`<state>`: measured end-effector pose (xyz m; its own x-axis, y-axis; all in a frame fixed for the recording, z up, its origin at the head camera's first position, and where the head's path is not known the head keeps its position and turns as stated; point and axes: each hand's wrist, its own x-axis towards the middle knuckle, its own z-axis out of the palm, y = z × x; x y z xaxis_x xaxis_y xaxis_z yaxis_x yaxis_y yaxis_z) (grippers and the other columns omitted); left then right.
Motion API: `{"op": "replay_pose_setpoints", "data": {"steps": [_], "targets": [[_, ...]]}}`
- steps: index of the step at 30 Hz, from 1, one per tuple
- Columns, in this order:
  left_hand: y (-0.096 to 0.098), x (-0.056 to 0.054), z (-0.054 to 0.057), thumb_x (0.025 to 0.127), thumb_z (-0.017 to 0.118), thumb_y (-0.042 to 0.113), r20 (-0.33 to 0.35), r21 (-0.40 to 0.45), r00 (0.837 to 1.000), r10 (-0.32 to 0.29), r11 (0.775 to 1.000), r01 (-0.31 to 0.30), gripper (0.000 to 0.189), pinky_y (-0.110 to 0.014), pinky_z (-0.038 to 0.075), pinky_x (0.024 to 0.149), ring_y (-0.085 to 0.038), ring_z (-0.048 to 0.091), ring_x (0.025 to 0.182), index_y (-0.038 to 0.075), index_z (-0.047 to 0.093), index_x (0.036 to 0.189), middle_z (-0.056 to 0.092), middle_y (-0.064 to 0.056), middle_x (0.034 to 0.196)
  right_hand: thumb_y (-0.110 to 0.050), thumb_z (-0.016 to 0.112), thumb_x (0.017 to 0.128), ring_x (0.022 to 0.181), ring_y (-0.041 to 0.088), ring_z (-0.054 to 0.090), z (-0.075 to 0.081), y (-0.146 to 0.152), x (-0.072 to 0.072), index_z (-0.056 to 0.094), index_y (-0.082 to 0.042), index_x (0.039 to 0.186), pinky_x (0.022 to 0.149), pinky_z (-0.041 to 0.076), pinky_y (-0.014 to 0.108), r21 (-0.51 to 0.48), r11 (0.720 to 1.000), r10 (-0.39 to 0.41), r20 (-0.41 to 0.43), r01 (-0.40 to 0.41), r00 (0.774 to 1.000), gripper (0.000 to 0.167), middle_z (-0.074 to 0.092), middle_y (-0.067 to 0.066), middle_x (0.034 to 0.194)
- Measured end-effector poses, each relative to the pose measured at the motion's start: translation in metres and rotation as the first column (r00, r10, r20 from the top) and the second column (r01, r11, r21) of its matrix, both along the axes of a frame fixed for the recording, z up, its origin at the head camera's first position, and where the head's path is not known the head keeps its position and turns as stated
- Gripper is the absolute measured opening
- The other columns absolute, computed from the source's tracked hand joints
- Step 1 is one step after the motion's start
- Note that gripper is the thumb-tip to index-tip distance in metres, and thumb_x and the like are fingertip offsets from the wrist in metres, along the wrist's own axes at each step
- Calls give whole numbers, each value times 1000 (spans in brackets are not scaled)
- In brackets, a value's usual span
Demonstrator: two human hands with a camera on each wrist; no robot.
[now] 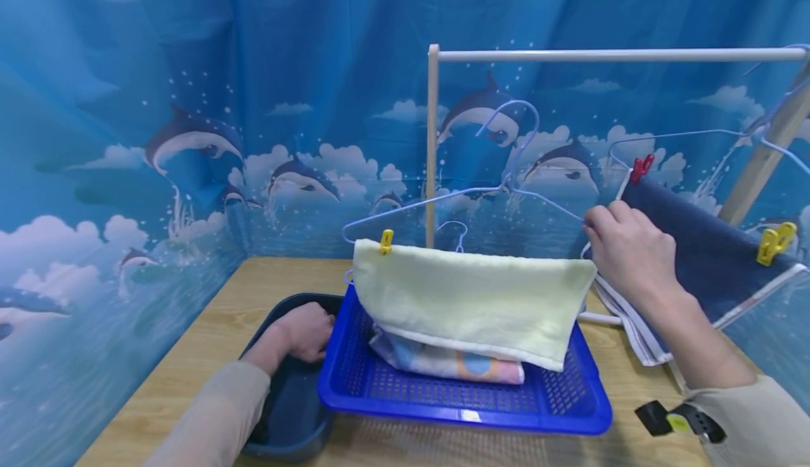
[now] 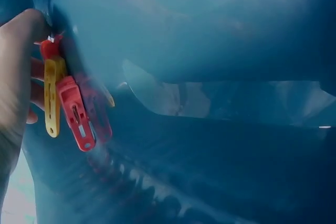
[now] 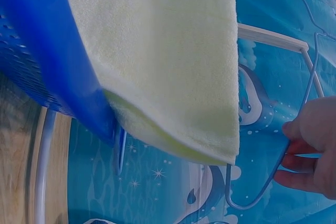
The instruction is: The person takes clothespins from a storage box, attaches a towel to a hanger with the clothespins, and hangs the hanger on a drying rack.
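Observation:
My right hand (image 1: pixel 633 249) grips the right end of a blue wire hanger (image 1: pixel 418 203); in the right wrist view its fingers curl round the wire. A pale yellow towel (image 1: pixel 468 298) hangs folded over the hanger's lower bar, with a yellow clothespin (image 1: pixel 386 242) at its left top corner. No clothespin shows at the towel's right corner. Down in a dark bin (image 1: pixel 291 411), my left hand (image 1: pixel 306 330) is among clothespins. The left wrist view shows red clothespins (image 2: pixel 77 114) and a yellow clothespin (image 2: pixel 51 98) against its fingers; whether it pinches one is unclear.
Beneath the towel stands a blue basket (image 1: pixel 465 418) with a patterned cloth (image 1: pixel 449 368) inside. Behind is a drying rack with a white rail (image 1: pixel 601 55). At right, a navy cloth (image 1: pixel 696 256) hangs from another hanger with red and yellow clothespins.

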<state>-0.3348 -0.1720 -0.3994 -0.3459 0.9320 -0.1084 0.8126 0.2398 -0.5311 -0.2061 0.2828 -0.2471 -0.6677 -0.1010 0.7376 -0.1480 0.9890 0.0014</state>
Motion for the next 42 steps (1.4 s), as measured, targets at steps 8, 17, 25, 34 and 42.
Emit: {"op": "replay_pose_setpoints", "data": {"steps": [8, 17, 25, 34, 42], "targets": [[-6, -1, 0, 77, 63, 38, 22, -17, 996, 90, 996, -89, 24, -31, 33, 41, -14, 45, 46, 18, 49, 72, 49, 2, 59, -4, 66, 82, 73, 33, 51, -1, -1, -1, 60, -2, 98, 49, 44, 47, 8, 1000, 7, -4, -7, 1000, 17, 54, 17, 86], [-6, -4, 0, 74, 67, 26, 28, -7, 995, 92, 996, -92, 17, -28, 33, 42, -12, 41, 46, 19, 52, 71, 50, 3, 63, -3, 66, 82, 73, 33, 51, -2, 0, -1, 59, -2, 99, 51, 45, 46, 4, 1000, 6, 14, -6, 1000, 18, 54, 17, 86], [-6, -4, 5, 79, 68, 21, 19, 70, 997, 70, 995, -71, 9, -25, 40, 48, -12, 50, 56, 16, 60, 81, 54, 1, 71, -3, 66, 82, 74, 33, 51, -2, 0, -2, 60, -2, 98, 51, 45, 46, 4, 1000, 9, 16, -9, 1000, 18, 54, 17, 87], [-6, -1, 10, 83, 62, 9, -94, 182, 995, 29, 983, -12, 8, -28, 45, 53, -15, 53, 63, 8, 58, 89, 56, -4, 78, -3, 67, 82, 74, 32, 51, -1, 0, -1, 60, -2, 99, 53, 46, 46, 2, 1000, 11, 17, -11, 1000, 18, 54, 17, 88], [-10, -4, 12, 82, 62, 13, -116, 327, 993, -3, 944, 40, 10, -30, 46, 51, -18, 52, 66, 7, 56, 88, 55, -8, 86, -4, 67, 82, 72, 31, 51, -2, 1, -2, 61, -3, 99, 52, 46, 45, 4, 1000, 13, 23, -13, 1000, 18, 54, 16, 87]]}}
